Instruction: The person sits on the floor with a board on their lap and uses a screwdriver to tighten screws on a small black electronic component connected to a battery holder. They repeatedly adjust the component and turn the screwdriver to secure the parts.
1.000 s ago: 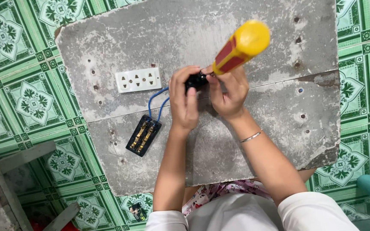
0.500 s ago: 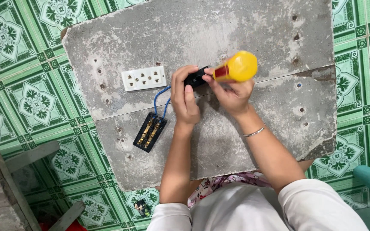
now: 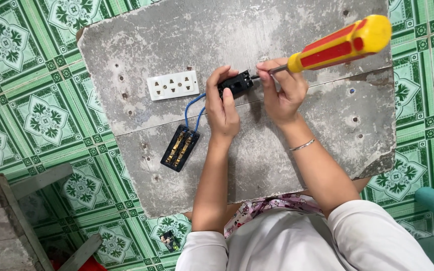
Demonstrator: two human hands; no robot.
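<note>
Head view: my left hand (image 3: 224, 108) clenches a small black switch block (image 3: 237, 83) while my right hand (image 3: 282, 90) grasps a red-and-yellow screwdriver (image 3: 335, 46) over rough grey slabs (image 3: 141, 42).

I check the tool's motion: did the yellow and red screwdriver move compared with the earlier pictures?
Yes. The screwdriver handle swung outward, toward the gray board's right edge, with its tip at the black part.
</note>
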